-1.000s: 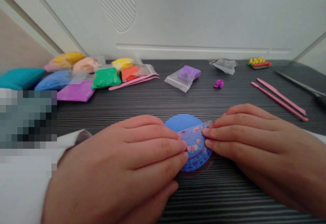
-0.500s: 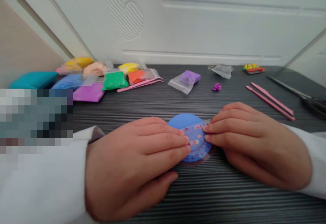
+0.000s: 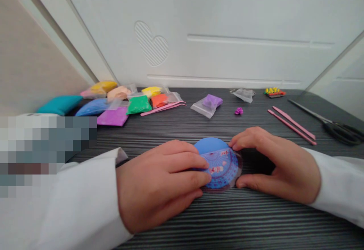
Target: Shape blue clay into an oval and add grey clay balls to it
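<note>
My L hand [image 3: 163, 183] is lying flat-ish, fingers pressed together, tips resting on the left side of a clear printed plate [image 3: 220, 164]; its thumb's tucking in low, & I can't tell if it's gripping. My R hand [image 3: 275, 162] is spreading into a C: forefinger's touching the upper-right rim, thumb's sitting at the lower-right margin, w/ a gap btwn. Under the plate a blue disc [image 3: 209, 144] is lying on the dark ribbed worktop [image 3: 227, 219], btwn my hands. Step in hand, imo: I'm pressing or steadying the plate on the disc. Next move's prob. calling for even pressure & a light touch at the rim, so nothing's smearing.

Disc's looking smooth, matte, round, clay-like; plate's looking thin & stiff, w/ a fan print, its clear curved border poking out past the blue.

Farther out R, two slim pink sticks [image 3: 298, 125], prob. plastic, are lying side by side, scissors [image 3: 331, 124] just beyond. A crumpled magenta scrap [image 3: 239, 111] is sitting mid-worktop; left of it a zip bag [image 3: 202, 108] is holding a purple block [image 3: 212, 101]. Squashy-looking packets, e.g. a green packet [image 3: 138, 105], are crowding far L. At the back, a knobbly yellow-&-red piece [image 3: 274, 91] is sitting before a white panel [image 3: 227, 11] w/ a ribbed heart.
</note>
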`<state>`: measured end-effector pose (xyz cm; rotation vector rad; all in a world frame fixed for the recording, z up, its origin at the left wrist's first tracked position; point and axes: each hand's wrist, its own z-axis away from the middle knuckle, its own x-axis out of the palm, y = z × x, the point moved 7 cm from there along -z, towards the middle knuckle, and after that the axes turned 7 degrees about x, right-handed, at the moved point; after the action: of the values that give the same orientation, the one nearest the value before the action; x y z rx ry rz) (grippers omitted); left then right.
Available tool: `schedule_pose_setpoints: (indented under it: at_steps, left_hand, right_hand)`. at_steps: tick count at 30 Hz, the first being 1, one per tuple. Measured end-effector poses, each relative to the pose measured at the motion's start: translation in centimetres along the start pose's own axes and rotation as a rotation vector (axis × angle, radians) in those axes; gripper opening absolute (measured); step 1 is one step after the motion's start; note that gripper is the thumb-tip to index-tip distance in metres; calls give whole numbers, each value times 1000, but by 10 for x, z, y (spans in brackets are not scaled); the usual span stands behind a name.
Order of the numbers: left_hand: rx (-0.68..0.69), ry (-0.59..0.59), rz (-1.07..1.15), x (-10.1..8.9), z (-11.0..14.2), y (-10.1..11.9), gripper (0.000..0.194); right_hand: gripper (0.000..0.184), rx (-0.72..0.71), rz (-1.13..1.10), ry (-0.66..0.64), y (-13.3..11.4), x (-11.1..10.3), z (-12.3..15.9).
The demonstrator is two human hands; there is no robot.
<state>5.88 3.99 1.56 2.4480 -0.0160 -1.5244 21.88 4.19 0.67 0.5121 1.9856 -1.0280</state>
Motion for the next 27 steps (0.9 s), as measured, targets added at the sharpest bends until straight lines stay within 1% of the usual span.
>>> schedule_pose_setpoints:
  at_steps: [5,7,9,10,12,15,17,19,23,27]
  left_hand:
    - [-7,19,31,-3,0,-1,26]
    - [-47,40,43,-5,-1,-4,28]
    - [-107,61,37,-8,-2,-9,35]
    - [-129,58,27,-8,-3,-12,40]
    - [-137,9,3,-6,-5,-14,46]
    - [-149,-76,-15,-2,-6,-16,44]
    - [-161,-101,-28,0,-6,-18,42]
    - [-163,-103,-49,0,-5,-18,40]
    - [-152,-102,-67,0,-4,-19,36]
    - [-155,-108,-60,0,-4,-19,36]
  right_hand:
    - [41,-28,-3,25,-2,-2,1]
    - [42,-27,-8,21,-2,-2,1]
    - [42,-33,-6,15,-2,-2,0]
    - [41,-38,-5,13,-3,-2,0]
    - [41,-43,-10,8,-3,-2,0]
    - [41,10,-17,-9,0,0,-1]
    - [43,67,-7,-17,3,1,-2]
    - [43,89,9,-17,4,0,-2]
    - [39,83,28,-17,2,-1,-3]
    - [39,144,16,-9,5,-2,-2]
